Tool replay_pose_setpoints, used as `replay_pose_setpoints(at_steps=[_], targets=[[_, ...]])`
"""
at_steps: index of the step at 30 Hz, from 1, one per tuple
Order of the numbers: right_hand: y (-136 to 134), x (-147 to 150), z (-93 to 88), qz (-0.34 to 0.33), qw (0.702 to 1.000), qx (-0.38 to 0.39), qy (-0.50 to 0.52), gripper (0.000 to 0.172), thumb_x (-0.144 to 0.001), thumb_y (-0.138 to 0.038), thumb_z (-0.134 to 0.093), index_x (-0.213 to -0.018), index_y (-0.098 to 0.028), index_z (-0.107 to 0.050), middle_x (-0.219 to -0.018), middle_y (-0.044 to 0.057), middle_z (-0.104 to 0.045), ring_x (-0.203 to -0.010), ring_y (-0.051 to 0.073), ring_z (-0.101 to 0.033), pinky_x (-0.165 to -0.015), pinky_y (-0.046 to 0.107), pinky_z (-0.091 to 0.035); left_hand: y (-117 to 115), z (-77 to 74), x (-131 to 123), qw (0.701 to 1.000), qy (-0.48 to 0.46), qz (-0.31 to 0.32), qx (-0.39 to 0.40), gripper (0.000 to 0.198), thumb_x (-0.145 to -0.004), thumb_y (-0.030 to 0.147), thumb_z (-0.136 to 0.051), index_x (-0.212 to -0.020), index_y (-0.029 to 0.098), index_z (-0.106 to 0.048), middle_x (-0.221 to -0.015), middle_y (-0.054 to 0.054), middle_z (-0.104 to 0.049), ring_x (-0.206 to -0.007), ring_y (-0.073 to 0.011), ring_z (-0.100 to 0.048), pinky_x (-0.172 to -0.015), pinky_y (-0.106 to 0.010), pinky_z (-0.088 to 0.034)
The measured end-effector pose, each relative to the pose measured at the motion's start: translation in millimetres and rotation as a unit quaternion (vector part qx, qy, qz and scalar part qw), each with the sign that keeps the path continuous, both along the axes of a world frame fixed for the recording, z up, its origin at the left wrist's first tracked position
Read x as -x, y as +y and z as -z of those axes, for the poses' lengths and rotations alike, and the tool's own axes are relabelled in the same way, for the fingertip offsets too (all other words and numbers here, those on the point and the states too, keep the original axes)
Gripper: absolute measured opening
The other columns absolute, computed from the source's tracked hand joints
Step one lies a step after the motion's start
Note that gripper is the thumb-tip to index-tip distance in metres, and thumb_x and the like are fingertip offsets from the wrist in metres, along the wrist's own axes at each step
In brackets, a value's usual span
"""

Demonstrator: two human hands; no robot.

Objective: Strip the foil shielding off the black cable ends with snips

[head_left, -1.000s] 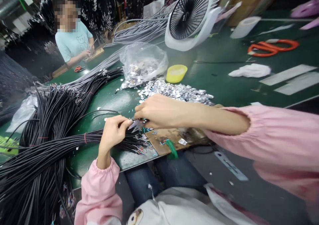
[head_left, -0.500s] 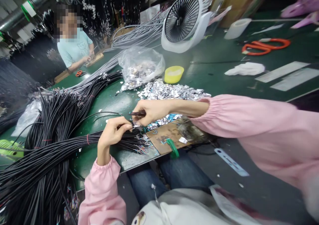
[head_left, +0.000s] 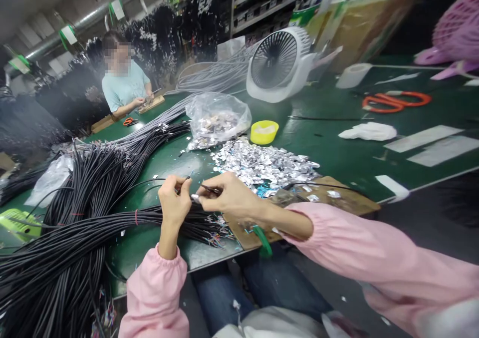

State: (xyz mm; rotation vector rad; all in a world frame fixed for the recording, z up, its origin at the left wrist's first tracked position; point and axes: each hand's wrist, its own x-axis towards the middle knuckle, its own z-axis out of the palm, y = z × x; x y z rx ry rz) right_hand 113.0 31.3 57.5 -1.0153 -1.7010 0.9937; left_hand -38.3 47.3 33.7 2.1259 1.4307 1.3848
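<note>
My left hand (head_left: 175, 198) is closed in a pinch on the end of a thin black cable (head_left: 149, 181), which runs in from the left. Just to its right, my right hand (head_left: 220, 193) is closed round a dark slim tool (head_left: 210, 189); its exact kind is unclear. A small silvery-white scrap (head_left: 195, 197) shows at my right fingertips, between the two hands. Below them lies a bundle of black cables (head_left: 157, 219), its coloured wire ends (head_left: 220, 235) pointing right. Behind my right hand spreads a heap of silvery foil scraps (head_left: 265, 163).
A wooden board (head_left: 337, 190) lies at the front edge. Farther back are a clear bag of scraps (head_left: 219, 121), a yellow dish (head_left: 264, 132), a white fan (head_left: 279, 63) and orange-handled scissors (head_left: 396, 101). A large cable pile (head_left: 90, 193) fills the left. Another person (head_left: 125, 86) sits across.
My hands have drawn slightly apart and the left one has turned more upright. My right forearm has dropped lower, and the whole view has shifted a little.
</note>
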Motion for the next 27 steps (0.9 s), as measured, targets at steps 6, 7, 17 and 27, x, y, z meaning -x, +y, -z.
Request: replay_pose_setpoints(at_steps=[6, 7, 17, 27], targets=[[25.1, -5.5, -7.4, 0.148, 0.973, -0.146, -0.097, 0.008, -0.066, -0.016, -0.057, -0.06, -0.014, -0.062, -0.057, -0.001, -0.055, -0.052, 0.009, -0.043, -0.052, 0.022, -0.031, 3.1, -4.1, 9.7, 0.987, -0.094, 0.039, 0.128, 0.023, -0.08, 0.032, -0.055, -0.076, 0.013, -0.068, -0.07, -0.004, -0.067, -0.064, -0.0127, -0.058, -0.06, -0.022, -0.042], [26.8, -4.6, -6.0, 0.124, 0.978, -0.141, -0.088, 0.009, -0.068, -0.017, -0.056, -0.063, -0.014, -0.063, -0.058, 0.0, -0.056, -0.052, 0.009, -0.043, -0.052, 0.022, -0.032, 2.4, -4.7, 10.0, 0.984, -0.104, 0.041, 0.139, 0.024, -0.078, 0.033, -0.057, -0.072, 0.012, -0.067, -0.067, -0.004, -0.066, -0.061, -0.0124, -0.057, -0.058, -0.022, -0.042], [22.2, -1.4, 3.5, 0.064, 0.994, -0.082, 0.026, 0.02, -0.068, -0.029, -0.055, -0.054, -0.015, -0.056, -0.05, -0.003, -0.047, -0.048, 0.008, -0.037, -0.048, 0.024, -0.029, -4.0, -9.1, 7.9, 0.979, -0.118, 0.064, 0.153, 0.018, -0.071, 0.03, -0.064, -0.063, 0.014, -0.066, -0.058, -0.001, -0.06, -0.052, -0.0097, -0.05, -0.047, -0.019, -0.035], [21.3, 0.5, 6.1, -0.035, 0.935, 0.259, 0.24, 0.04, -0.05, -0.046, -0.076, -0.06, -0.016, -0.052, -0.047, -0.006, -0.047, -0.033, 0.002, -0.023, -0.034, 0.02, -0.015, -12.9, -9.3, 1.9, 0.996, -0.043, 0.062, -0.041, 0.015, -0.075, 0.021, -0.065, -0.062, 0.017, -0.062, -0.058, 0.001, -0.053, -0.054, -0.0096, -0.046, -0.051, -0.021, -0.036]])
